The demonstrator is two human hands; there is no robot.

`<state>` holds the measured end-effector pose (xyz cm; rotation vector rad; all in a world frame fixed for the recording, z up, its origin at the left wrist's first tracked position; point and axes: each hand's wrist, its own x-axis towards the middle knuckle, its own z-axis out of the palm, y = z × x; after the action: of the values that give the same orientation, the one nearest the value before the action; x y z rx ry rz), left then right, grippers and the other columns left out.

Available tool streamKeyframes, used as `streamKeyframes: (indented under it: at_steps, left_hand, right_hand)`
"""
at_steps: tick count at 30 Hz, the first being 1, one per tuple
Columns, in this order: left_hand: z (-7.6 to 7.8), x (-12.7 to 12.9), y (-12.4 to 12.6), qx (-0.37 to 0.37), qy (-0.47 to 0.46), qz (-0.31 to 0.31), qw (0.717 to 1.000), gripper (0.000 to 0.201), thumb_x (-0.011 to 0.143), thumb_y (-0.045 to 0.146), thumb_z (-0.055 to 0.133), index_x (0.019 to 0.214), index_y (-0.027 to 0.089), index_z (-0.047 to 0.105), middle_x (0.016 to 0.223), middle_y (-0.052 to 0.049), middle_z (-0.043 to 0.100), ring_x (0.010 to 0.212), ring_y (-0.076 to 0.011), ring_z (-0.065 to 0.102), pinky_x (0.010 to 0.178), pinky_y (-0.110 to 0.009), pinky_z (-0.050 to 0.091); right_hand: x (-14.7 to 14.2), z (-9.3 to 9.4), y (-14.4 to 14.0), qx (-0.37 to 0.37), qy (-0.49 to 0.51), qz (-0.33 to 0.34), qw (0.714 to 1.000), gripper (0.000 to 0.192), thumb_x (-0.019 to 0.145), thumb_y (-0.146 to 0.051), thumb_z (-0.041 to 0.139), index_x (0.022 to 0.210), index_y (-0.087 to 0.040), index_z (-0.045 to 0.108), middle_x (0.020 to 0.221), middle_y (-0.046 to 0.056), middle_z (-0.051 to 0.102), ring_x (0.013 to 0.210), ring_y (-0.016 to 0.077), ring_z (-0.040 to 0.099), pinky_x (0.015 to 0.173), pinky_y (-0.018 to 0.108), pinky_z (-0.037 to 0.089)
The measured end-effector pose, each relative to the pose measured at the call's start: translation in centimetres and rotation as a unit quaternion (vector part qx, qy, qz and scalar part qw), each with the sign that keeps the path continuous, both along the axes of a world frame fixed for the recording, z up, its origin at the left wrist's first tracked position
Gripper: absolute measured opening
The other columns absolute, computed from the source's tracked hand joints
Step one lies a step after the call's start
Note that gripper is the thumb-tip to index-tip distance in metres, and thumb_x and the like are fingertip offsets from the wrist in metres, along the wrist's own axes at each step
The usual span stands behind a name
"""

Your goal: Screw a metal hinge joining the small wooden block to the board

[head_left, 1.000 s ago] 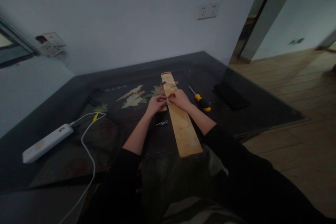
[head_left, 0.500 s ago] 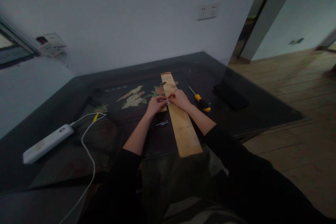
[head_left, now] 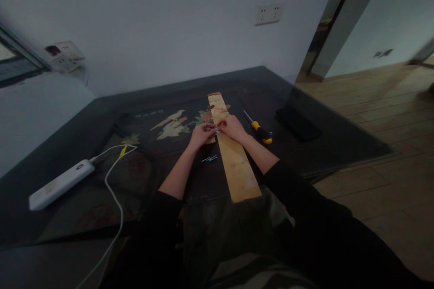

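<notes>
Where fingertips meet, both hands [head_left: 219,130] pinched on metal piece [head_left: 216,131] atop plank [head_left: 233,158].

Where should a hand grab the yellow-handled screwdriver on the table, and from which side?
Probably the yellow-and-black handle of the screwdriver: it is the thick end, lying flat nearest the person, thin shaft pointing away. Come from above on the right; the right hand sits just left of it, on the wooden board.

My view lifts by a hair, so everything sits slightly lower and nearer than a second ago. My left hand [head_left: 202,134] and right hand [head_left: 233,128] shift only minutely on the small metal piece [head_left: 216,130] at the wooden plank [head_left: 233,158]; its edge position is too small to compare.
</notes>
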<state>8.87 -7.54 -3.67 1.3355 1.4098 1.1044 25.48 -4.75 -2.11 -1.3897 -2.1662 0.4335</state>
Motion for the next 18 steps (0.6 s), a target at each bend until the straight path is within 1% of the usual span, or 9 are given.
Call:
streamKeyframes:
  at_steps: [3,8,12,18]
  left_hand:
    - [0.00,-0.07,-0.04,0.004,0.003,-0.002,1.000,0.023,0.068,0.020,0.083,0.087,0.015,0.071,0.062,0.000,0.070,0.052,-0.0121,0.062,0.057,-0.024,0.049]
    - [-0.15,-0.17,0.05,0.002,-0.001,-0.009,1.000,0.023,0.068,0.020,0.083,0.088,0.015,0.070,0.063,0.000,0.070,0.054,-0.0123,0.063,0.058,-0.023,0.050]
    - [-0.15,-0.19,0.10,-0.003,-0.002,-0.007,1.000,0.025,0.067,0.020,0.083,0.088,0.015,0.070,0.062,0.000,0.069,0.052,-0.0117,0.062,0.056,-0.023,0.050]
    - [-0.10,-0.15,0.12,-0.003,0.004,-0.009,1.000,0.028,0.066,0.022,0.085,0.089,0.014,0.070,0.063,-0.001,0.070,0.053,-0.0122,0.063,0.059,-0.024,0.051]
  right_hand:
    - [-0.01,0.01,-0.02,-0.005,-0.006,0.001,1.000,0.019,0.081,-0.025,0.071,0.097,-0.019,0.079,0.098,0.012,0.071,0.098,0.0238,0.061,0.087,0.032,0.046]
    - [-0.04,0.12,-0.08,-0.009,0.003,0.001,1.000,0.018,0.081,-0.023,0.070,0.097,-0.019,0.080,0.095,0.010,0.071,0.094,0.0211,0.061,0.086,0.030,0.046]
    - [-0.04,0.25,-0.15,-0.009,-0.005,0.000,1.000,0.019,0.081,-0.024,0.071,0.097,-0.019,0.080,0.095,0.010,0.070,0.094,0.0222,0.060,0.087,0.031,0.046]
    - [-0.05,0.41,-0.36,-0.012,-0.006,-0.003,1.000,0.018,0.082,-0.022,0.070,0.097,-0.019,0.079,0.098,0.010,0.071,0.095,0.0211,0.061,0.087,0.030,0.046]
